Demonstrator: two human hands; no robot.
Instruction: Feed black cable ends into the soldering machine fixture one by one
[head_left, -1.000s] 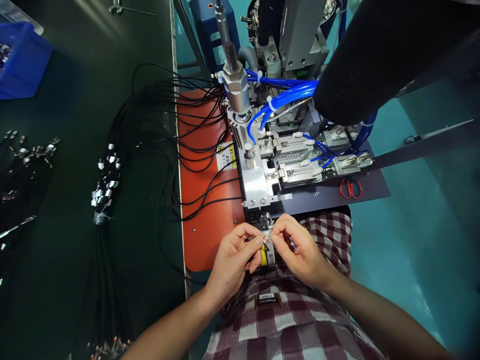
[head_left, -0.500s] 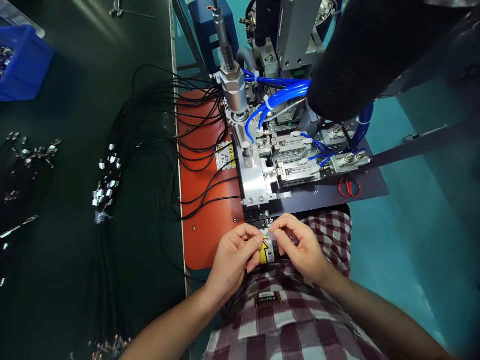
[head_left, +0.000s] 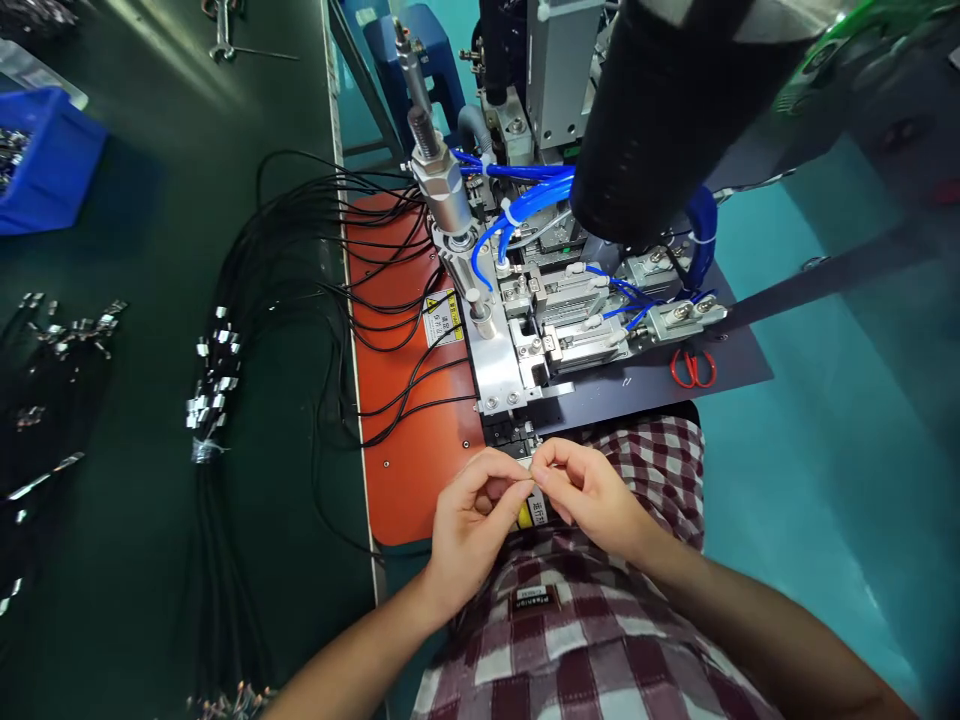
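My left hand (head_left: 480, 515) is closed in a pinch, thumb against forefinger, on thin wires whose ends are now hidden by the fingertips. My right hand (head_left: 581, 492) pinches at the same spot, its thumb and forefinger touching the left fingertips. Both hands are just above my lap, in front of the metal press fixture (head_left: 501, 375). Below the fingers, a yellow and white label (head_left: 531, 510) partly shows. A black cable (head_left: 341, 530) runs from the dark table toward my left wrist.
Black cables cross the orange plate (head_left: 412, 490) into the fixture. On the dark table lie a bundle of cables with metal connectors (head_left: 214, 400), a blue bin (head_left: 52, 165) and a wrench (head_left: 223, 35). Red-handled scissors (head_left: 693, 369) rest right of the fixture; a black tube (head_left: 652, 120) hangs above.
My hands have come together, right fingertips meeting the left ones. Coloured wire ends, visible between them before, are now covered. The view has shifted slightly.
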